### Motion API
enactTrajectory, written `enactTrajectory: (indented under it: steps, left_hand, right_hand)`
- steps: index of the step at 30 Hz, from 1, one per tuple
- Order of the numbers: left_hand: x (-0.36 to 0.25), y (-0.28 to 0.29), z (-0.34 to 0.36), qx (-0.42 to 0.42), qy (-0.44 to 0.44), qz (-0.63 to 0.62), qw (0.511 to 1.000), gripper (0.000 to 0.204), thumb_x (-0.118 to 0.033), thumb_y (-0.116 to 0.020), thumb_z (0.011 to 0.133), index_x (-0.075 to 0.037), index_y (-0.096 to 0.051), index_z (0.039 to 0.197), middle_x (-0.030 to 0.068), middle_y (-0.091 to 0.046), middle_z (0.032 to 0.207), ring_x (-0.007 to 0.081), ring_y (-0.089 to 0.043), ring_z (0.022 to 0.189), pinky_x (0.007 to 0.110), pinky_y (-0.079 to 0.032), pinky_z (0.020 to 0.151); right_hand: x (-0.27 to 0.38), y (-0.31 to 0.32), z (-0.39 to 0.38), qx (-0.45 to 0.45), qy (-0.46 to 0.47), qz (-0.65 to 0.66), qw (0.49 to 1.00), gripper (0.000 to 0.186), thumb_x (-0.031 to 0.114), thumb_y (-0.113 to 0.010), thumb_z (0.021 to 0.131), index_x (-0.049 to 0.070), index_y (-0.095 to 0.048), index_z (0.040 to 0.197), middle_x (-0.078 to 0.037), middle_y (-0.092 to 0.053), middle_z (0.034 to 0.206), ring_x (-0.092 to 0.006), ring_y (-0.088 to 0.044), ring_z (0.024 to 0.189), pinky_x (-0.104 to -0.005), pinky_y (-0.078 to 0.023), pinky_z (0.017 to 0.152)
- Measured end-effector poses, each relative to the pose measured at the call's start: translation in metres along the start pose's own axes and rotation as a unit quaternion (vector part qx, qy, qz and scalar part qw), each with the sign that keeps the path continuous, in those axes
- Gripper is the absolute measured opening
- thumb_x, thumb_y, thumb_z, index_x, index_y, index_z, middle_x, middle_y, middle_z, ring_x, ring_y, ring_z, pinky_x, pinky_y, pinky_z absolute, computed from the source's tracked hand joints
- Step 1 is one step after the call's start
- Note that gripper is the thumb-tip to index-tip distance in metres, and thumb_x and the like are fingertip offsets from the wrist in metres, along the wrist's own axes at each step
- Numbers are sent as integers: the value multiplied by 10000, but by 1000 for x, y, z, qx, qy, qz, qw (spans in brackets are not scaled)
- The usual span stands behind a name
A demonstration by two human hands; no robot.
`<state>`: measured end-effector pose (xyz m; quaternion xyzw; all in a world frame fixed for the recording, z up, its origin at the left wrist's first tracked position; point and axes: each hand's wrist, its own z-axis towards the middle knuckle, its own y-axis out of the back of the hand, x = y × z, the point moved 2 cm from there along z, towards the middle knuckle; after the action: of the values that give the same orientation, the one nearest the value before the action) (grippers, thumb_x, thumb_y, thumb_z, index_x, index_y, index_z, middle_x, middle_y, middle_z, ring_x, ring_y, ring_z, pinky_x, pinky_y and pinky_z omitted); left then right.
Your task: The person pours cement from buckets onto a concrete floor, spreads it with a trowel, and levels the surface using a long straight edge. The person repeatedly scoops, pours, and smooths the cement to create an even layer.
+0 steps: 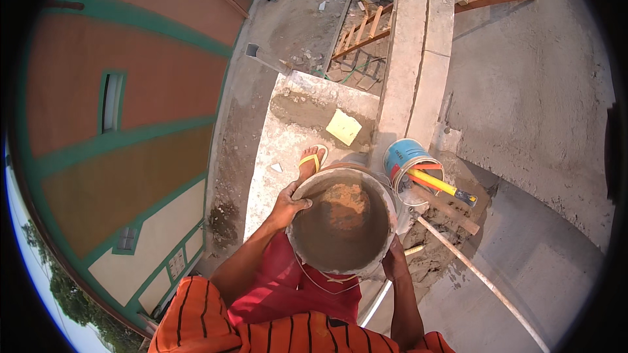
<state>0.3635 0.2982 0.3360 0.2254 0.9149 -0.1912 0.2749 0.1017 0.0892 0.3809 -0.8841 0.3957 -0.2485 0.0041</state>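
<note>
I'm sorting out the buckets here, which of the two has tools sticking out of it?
The smaller blue bucket by the ledge, with a yellow-handled tool in it. The big grey bucket held in both hands contains only wet mortar.

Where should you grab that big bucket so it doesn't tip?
Grab the bucket by its rim, one hand on each side. It is wide, round and open at the top, with wet mix inside, so two opposite grips should keep it level. The left hand and right hand hold it that way now.
</note>
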Motion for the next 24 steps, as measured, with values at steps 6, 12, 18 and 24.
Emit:
enactTrajectory:
  steps: [6, 12, 18, 24]
  left_hand:
    - [-201, 43, 113, -73, -172, 44, 981, 848, -211, -765, 749, 31, -319, 1428, 245, -497, 1307, 316, -512, 1206, 390, -400, 1038]
    - [-365, 72, 168, -288, -276, 53, 915, 850, -312, -699, 816, 45, -255, 1447, 310, -475, 1325, 362, -467, 1259, 419, -365, 1057]
    - [-274, 48, 168, -112, -181, 159, 964, 490, -335, -452, 977, -23, -477, 1353, 195, -585, 1262, 287, -546, 1178, 425, -391, 1015]
    - [-30, -21, 93, 36, -17, 245, 969, 451, 1, -370, 899, 42, -440, 1343, 170, -651, 1090, 207, -615, 985, 303, -471, 858]
  right_hand:
    - [185, -86, 159, 84, 93, -1, 992, 948, 676, -575, 799, 136, -264, 1514, -107, -326, 1513, -323, -321, 1368, -562, -310, 1046]
    - [328, -172, 280, -108, 187, -93, 972, 827, 601, -547, 875, 82, -313, 1476, -182, -376, 1469, -310, -395, 1282, -450, -431, 907]
    - [190, -171, 269, -132, 262, -232, 927, 544, 252, -693, 860, 52, -509, 1330, -181, -518, 1352, -278, -509, 1238, -367, -456, 953]
    - [-78, -49, 123, -141, -29, -346, 927, 486, 303, -674, 834, 83, -576, 1256, -202, -603, 1240, -314, -614, 1094, -384, -475, 949]
